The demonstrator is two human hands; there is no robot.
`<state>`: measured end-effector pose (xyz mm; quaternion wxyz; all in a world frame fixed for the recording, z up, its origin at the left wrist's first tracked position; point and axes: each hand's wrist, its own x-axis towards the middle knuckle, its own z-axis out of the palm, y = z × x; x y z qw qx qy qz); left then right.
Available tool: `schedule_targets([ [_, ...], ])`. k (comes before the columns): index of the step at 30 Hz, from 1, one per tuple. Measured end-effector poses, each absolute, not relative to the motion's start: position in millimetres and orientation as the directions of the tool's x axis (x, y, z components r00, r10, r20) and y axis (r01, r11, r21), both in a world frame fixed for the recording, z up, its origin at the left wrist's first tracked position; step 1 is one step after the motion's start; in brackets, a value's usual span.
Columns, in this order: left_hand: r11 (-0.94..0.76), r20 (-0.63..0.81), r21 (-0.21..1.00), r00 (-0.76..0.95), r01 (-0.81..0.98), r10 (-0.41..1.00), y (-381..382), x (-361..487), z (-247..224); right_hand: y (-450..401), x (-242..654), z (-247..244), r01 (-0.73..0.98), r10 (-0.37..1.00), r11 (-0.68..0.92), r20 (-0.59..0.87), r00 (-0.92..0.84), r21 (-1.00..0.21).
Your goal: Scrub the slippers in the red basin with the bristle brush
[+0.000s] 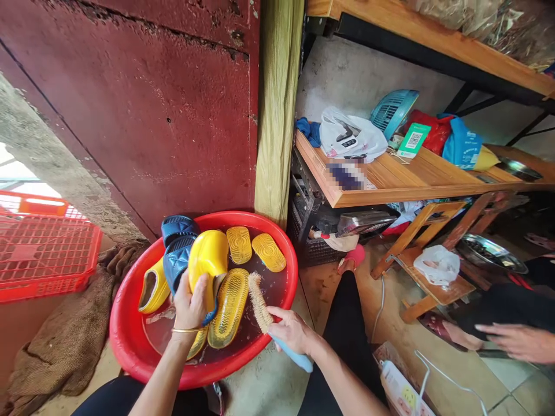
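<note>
My left hand (191, 303) grips a yellow clog (208, 254) by its opening, holding it above a red basin (125, 346) of dark water. In my right hand (290, 328) is a scrub brush (260, 303) with pale bristles and a blue handle. The bristles are near a yellow sole (228, 309) that lies face up, a little apart from the raised clog. Blue slippers (177, 254) rest at the basin's left side, partly behind the clog. Another yellow clog (155, 287) leans on the left rim. Part of the water is hidden by the shoes.
A red plastic crate (43, 254) and burlap sacking (65, 329) lie to the left. On the right are a wooden bench (403, 179), a small chair (433, 277) with a plastic bag, a power strip (403, 387) with cords, and another person's hand (515, 342).
</note>
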<state>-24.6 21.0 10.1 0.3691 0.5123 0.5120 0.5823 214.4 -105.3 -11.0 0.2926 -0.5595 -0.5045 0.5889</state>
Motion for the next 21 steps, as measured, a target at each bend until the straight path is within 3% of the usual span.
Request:
schedule_targets([
  [3, -0.125, 0.122, 0.992, -0.149, -0.012, 0.981, 16, -14, 14, -108, 214, -13, 0.223, 0.909, -0.317, -0.362, -0.204, -0.922],
  [7, -0.136, 0.092, 0.984, -0.334, -0.113, 0.938, 23, -24, 22, -112, 214, -18, 0.208, 0.923, -0.308, -0.345, -0.173, -0.928],
  [13, -0.156, 0.146, 0.987, -0.641, 0.042, 0.754, 37, -78, 42, -110, 214, -11, 0.219, 0.923, -0.284, -0.328, -0.201, -0.933],
  [17, 0.114, -0.038, 0.991, -0.671, 0.070, 0.741, 48, -114, 33, -108, 214, -10, 0.191, 0.913, -0.313, -0.350, -0.209, -0.930],
  [21, 0.364, -0.083, 0.865, -0.616, 0.347, 0.784, 57, -134, 11, -108, 215, -11, 0.182, 0.921, -0.294, -0.328, -0.207, -0.938],
])
